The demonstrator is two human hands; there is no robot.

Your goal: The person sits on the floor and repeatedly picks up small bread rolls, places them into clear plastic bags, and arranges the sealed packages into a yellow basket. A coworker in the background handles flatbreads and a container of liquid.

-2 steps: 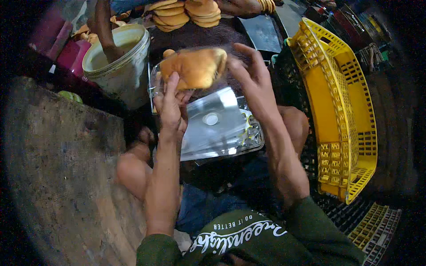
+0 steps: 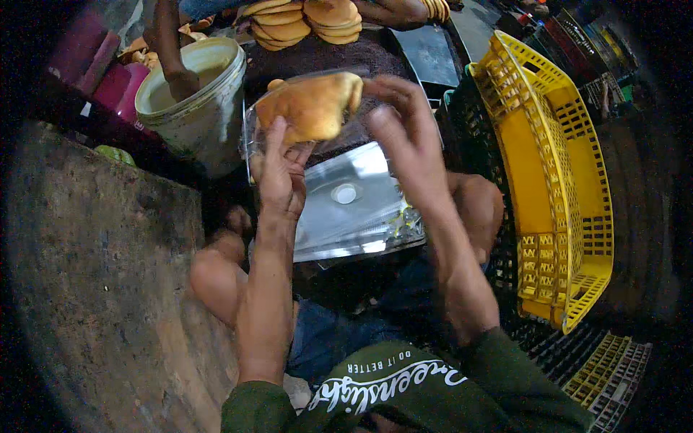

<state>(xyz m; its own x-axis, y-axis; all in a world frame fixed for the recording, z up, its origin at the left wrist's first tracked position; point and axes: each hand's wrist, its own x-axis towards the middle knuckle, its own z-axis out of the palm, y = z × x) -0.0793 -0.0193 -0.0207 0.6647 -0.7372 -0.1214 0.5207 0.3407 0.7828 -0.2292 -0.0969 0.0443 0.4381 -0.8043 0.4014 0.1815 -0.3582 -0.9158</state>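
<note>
1. The left hand [image 2: 281, 173] grips a golden-brown, roughly oblong piece of bread [image 2: 310, 105] from its lower left side, the thumb lying across the near face and the other fingers mostly hidden.
2. The bread is up in front of the person, above a dark brown, rough-looking surface [image 2: 339, 61]; thin clear plastic film [image 2: 350, 133] shows around it and past its right end.
3. The right hand [image 2: 411, 137] is at the right end of the bread, its fingers bent and its thumb apart from them. It is blurred — whether it pinches the film cannot be told.
4. Below the bread, between the person's knees, lies a glossy pile of clear plastic sheets [image 2: 339, 227] with a small round white piece [image 2: 345, 193] on it.
5. At the far edge, two stacks of flat, round, golden breads [image 2: 333, 22] stand side by side.
6. To the left is a round off-white plastic bucket [image 2: 198, 130] — another person's hand [image 2: 184, 84] reaches into it.
7. To the right, a yellow plastic crate with slotted walls [image 2: 530, 173] stands tilted.
8. A worn brown wooden board [image 2: 108, 252] fills the lower left.
</note>
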